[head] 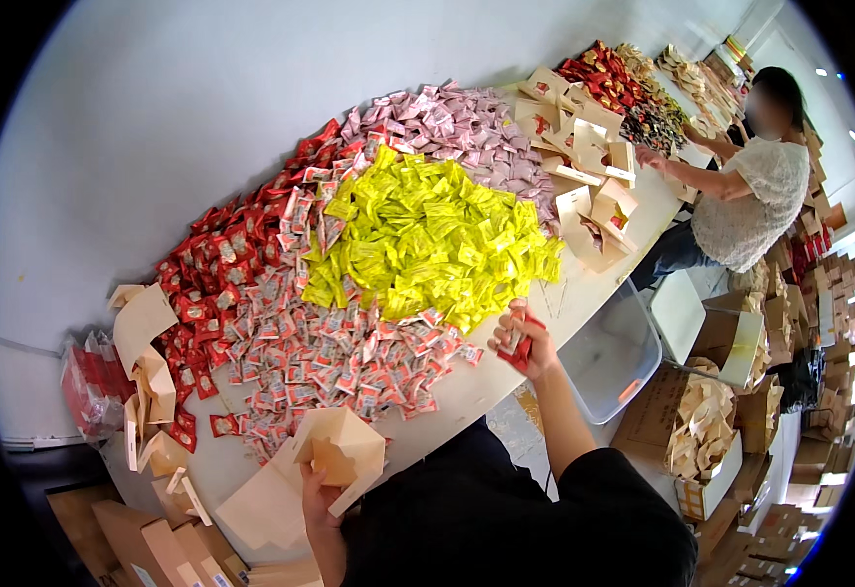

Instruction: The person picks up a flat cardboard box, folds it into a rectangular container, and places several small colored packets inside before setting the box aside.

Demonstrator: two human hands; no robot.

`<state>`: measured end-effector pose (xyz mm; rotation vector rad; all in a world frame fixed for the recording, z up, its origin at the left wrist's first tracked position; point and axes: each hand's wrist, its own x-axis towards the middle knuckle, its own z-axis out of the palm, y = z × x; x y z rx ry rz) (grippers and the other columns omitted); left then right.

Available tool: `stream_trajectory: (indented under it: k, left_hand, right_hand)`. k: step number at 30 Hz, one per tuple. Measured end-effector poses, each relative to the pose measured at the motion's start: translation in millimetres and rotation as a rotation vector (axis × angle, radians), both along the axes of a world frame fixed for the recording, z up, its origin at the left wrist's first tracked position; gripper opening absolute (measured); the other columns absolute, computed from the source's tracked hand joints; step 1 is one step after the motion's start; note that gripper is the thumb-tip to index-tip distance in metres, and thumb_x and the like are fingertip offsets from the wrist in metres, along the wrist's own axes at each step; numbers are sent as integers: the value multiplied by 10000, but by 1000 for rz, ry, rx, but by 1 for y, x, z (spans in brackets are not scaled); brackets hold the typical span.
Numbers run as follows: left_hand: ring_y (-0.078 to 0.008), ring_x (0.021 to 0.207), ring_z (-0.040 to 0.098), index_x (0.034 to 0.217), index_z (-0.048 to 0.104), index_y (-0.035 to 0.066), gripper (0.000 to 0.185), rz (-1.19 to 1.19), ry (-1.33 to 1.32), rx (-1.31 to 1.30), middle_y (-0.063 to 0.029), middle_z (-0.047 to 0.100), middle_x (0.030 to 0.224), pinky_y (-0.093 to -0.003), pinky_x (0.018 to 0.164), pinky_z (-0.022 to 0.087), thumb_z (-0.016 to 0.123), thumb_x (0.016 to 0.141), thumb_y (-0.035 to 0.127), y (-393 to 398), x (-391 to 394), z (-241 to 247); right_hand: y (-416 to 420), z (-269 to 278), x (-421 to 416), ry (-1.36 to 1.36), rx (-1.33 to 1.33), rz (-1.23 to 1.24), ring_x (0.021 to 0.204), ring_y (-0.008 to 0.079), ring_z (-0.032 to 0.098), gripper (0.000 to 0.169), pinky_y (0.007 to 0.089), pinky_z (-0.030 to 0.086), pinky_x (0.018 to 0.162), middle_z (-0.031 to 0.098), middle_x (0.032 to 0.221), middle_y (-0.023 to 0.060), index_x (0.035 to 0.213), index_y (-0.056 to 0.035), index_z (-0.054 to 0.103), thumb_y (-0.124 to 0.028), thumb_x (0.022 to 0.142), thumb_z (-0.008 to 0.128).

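Observation:
My left hand (315, 488) holds an open cream paper box (358, 447) at the near edge of the table (464, 400); its inside looks bare. My right hand (524, 341), above the table's near edge, is closed on a few small packets, a red one (521, 351) and a red-and-white one among them. Beside it lies a heap of yellow packets (435, 242). Red-and-white packets (325, 367) are heaped nearer to me, dark red packets (215, 257) to the left and pale pink packets (471, 132) behind. More paper boxes (145, 323) stand at the left end.
A co-worker (754, 183) sits farther along the table, hands near more heaps. Filled paper boxes (596, 213) stand between us. A clear plastic bin (611, 352) is below the table edge. Cardboard cartons (699, 469) stand at the right, others (149, 547) at lower left.

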<state>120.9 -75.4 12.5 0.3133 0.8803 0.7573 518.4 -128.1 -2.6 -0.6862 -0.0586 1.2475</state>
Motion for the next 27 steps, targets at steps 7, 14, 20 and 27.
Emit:
stream_trajectory:
  k: [7, 14, 20, 27]
  left_hand:
    - [-291, 1096, 472, 1281, 326, 143, 564, 86, -16, -43, -91, 452, 1214, -487, 894, 428, 526, 756, 101, -12, 80, 2]
    - [-306, 1102, 474, 1307, 264, 136, 600, 157, 15, -16, -111, 425, 1237, -472, 898, 430, 502, 760, 69, -10, 162, 6]
    - [-286, 1119, 459, 1308, 289, 146, 588, 190, 34, -6, -88, 432, 1241, -462, 928, 402, 509, 766, 92, -1, 214, 9]
    - [-289, 1138, 452, 1304, 267, 145, 598, 259, 132, -32, -108, 430, 1242, -463, 922, 419, 521, 766, 91, 13, 250, 22]
  right_hand:
    - [53, -20, 102, -1680, -562, 29, 545, 205, 501, 172, 286, 406, 486, 442, 615, 69, 808, -59, 458, 26, 691, 551]
    - [116, -52, 165, -2372, -14, 377, 868, 293, 513, 170, 357, 486, 643, 491, 911, 110, 852, -63, 476, -31, 697, 536]
    - [155, -39, 220, -1734, -150, 393, 759, 309, 528, 407, 395, 442, 624, 501, 893, 143, 1052, -84, 462, -7, 657, 521]
    - [241, -64, 304, -2422, -371, 804, 876, 290, 576, 394, 390, 477, 675, 545, 975, 83, 1052, -130, 487, -90, 677, 603]
